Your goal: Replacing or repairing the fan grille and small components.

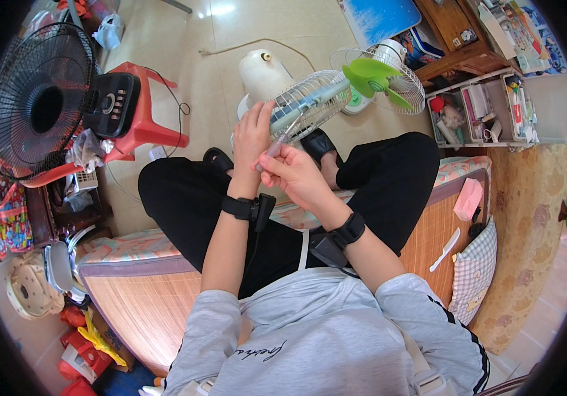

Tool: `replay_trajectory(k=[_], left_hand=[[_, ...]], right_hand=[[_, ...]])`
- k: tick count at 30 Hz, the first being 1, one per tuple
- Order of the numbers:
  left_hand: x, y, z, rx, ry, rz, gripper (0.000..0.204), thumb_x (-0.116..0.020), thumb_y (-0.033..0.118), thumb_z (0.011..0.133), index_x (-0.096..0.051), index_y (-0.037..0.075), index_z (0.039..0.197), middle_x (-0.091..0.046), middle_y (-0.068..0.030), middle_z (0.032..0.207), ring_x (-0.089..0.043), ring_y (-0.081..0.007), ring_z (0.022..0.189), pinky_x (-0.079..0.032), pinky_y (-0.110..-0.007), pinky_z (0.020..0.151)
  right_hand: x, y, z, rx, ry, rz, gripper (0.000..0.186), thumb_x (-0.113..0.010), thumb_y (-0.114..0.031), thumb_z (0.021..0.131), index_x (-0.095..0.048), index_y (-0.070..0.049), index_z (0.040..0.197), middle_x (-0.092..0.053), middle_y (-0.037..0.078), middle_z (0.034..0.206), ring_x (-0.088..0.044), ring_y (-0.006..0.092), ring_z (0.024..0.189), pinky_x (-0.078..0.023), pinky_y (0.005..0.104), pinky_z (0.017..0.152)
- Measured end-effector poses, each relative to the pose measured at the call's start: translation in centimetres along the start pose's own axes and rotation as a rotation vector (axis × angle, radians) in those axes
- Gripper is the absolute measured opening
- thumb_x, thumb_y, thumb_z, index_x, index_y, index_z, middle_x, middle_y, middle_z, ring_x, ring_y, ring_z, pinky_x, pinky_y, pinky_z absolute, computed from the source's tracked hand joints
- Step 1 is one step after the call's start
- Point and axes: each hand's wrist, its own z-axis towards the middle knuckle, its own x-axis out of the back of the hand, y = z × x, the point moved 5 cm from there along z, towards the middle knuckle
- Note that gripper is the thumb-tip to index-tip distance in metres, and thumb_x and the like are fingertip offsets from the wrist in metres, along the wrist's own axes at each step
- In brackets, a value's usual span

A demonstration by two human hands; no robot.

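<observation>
Seated on a mat-covered bed point(138, 303) over tiled floor, my left hand point(252, 135) grips the wire fan guard point(310, 102) steady above my knees, so my right hand point(293, 173) can work a clenched screwdriver point(271, 150) against it.

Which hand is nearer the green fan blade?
Left. The left hand grips the wire grille, whose far edge nearly reaches the green fan blade; the right hand sits lower, farther off, holding a screwdriver.
</observation>
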Motion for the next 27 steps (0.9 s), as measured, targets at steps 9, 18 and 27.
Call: replay_trajectory(k=[9, 18, 27], left_hand=[[0.4, 0.3, 0.2, 0.023, -0.016, -0.011, 0.048, -0.055, 0.013, 0.070, -0.047, 0.008, 0.118, -0.052, -0.0125, 0.116, -0.050, -0.0299, 0.105, -0.041, -0.040, 0.084], [0.2, 0.0, 0.2, 0.012, -0.027, -0.045, 0.050, -0.057, 0.016, 0.070, -0.046, 0.007, 0.118, -0.051, -0.0137, 0.115, -0.050, -0.0322, 0.104, -0.041, -0.041, 0.085], [0.4, 0.0, 0.2, 0.000, -0.031, -0.066, 0.048, -0.055, 0.016, 0.072, -0.047, 0.006, 0.117, -0.051, -0.0145, 0.115, -0.050, -0.0325, 0.105, -0.040, -0.040, 0.087]], right_hand=[[0.4, -0.7, -0.3, 0.016, 0.113, -0.108, 0.019, -0.054, -0.011, 0.087, -0.043, -0.001, 0.100, -0.060, 0.011, 0.085, -0.053, 0.0095, 0.057, -0.046, 0.0203, 0.055], [0.9, -0.8, -0.4, -0.004, 0.060, 0.025, 0.021, -0.053, -0.012, 0.088, -0.052, 0.002, 0.104, -0.060, 0.008, 0.087, -0.055, 0.0090, 0.064, -0.047, 0.0198, 0.062], [0.2, -0.9, -0.3, -0.010, 0.106, 0.006, 0.016, -0.052, -0.014, 0.090, -0.052, -0.002, 0.099, -0.060, 0.007, 0.088, -0.055, 0.0079, 0.066, -0.046, 0.0206, 0.063]])
